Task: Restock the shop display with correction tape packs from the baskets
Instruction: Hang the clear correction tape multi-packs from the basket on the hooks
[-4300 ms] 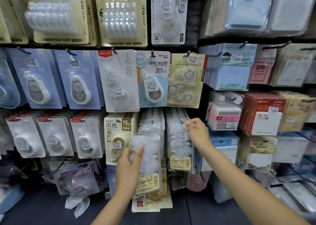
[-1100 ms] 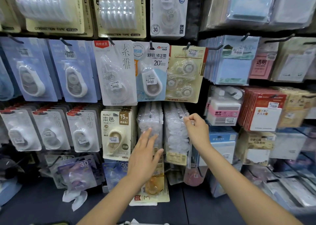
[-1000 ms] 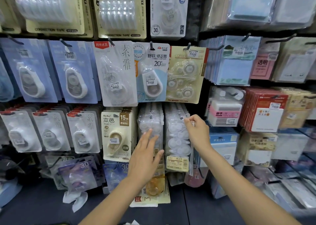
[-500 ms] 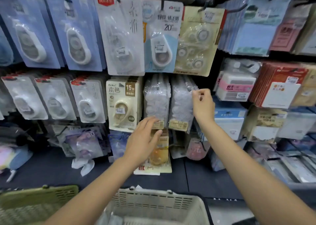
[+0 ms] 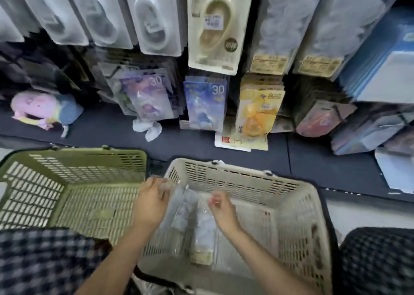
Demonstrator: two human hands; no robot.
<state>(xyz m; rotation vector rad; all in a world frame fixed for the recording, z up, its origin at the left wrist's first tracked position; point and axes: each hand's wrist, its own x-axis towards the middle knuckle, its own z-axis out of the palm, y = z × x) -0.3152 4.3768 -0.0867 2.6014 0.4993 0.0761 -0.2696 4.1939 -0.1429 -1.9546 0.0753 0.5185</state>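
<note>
Over beige basket (image 5: 291, 196), both hands (image 5: 186, 205).

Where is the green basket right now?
The green basket sits low on the left of the head view, right beside the beige basket, just below the dark shelf. The left hand is over the gap between them.

Open-topped beige basket (image 5: 291, 196) admits entry from above; its slatted walls bar the sides. Hanging packs (image 5: 272, 25) crowd the dark shelf (image 5: 313, 160) behind.

A pink plush toy (image 5: 42, 109) lies on the dark shelf (image 5: 313, 160).
</note>
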